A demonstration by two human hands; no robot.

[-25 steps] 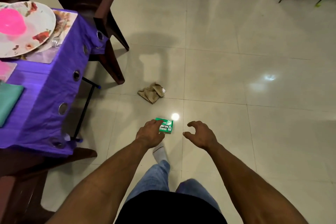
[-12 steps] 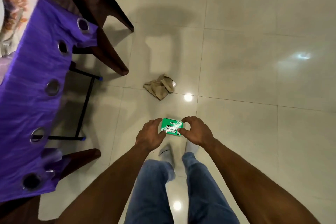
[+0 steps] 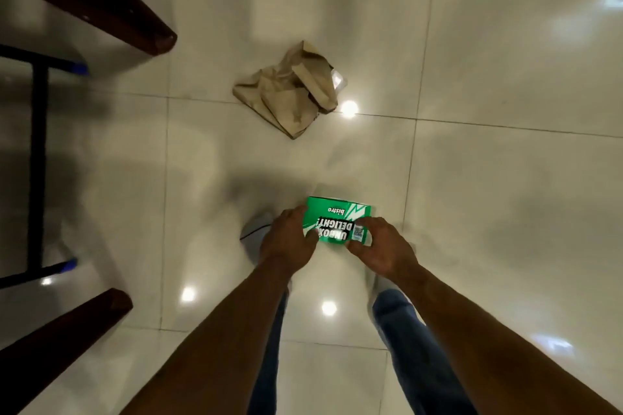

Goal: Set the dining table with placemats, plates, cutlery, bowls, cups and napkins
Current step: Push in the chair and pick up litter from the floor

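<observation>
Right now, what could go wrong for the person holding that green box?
1. The paper bag lies crumpled on the floor just ahead; a foot could catch on it.
2. The tile floor looks glossy and the feet seem to be in socks, so slipping is possible.
3. The left hand and right hand pinch only the box edges; it might drop.

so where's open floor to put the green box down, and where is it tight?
Both hands, left hand and right hand, grip the green box. Bare tile lies to the right of the crumpled paper bag and between bag and box. Crowded on the left: chair legs and the black frame.
</observation>
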